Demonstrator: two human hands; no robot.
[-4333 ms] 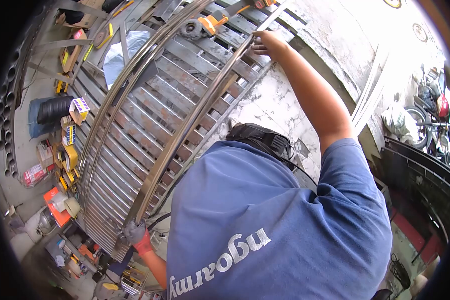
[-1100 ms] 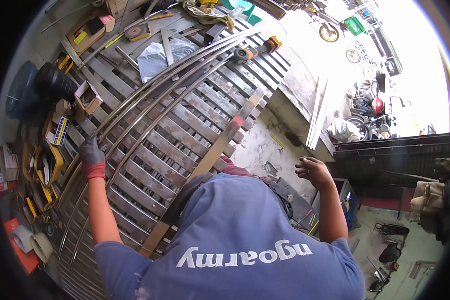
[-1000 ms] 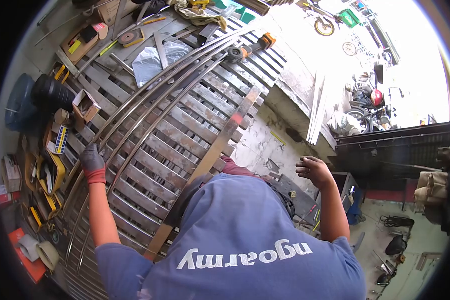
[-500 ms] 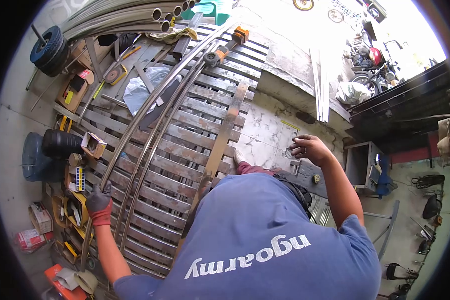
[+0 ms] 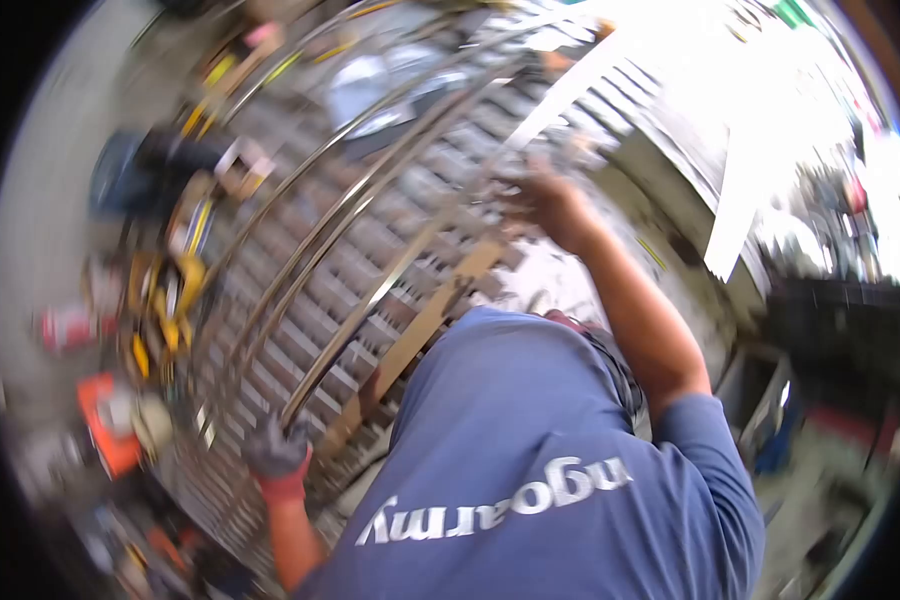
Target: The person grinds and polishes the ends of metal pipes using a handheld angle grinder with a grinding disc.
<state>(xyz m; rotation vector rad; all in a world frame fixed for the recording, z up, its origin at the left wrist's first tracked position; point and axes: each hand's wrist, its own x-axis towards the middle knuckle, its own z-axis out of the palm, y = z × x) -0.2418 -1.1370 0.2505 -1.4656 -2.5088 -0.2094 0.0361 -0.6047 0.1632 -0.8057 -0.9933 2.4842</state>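
A long shiny metal tube (image 5: 353, 335) slants over the slatted metal bench (image 5: 395, 218). My left hand (image 5: 277, 447), in a grey and red glove, is closed round its near end. Farther up, my bare right hand (image 5: 550, 200) overlaps the line of the tube; motion smears its fingers. More bent tubes (image 5: 305, 262) lie to the left across the slats. A flat brown bar (image 5: 402, 348) runs alongside the held tube, nearer my body.
Left of the bench are yellow tools (image 5: 170, 310), an orange box (image 5: 108, 425) and a dark container (image 5: 175, 150). A plastic bag (image 5: 360, 90) lies toward the far end. A grey metal box (image 5: 752, 385) stands at the right, and motorbikes (image 5: 835, 200) are blurred beyond.
My left hand has moved right, toward my body, with the tube. My right hand has reached forward and left over the bench. The whole view has turned and blurred.
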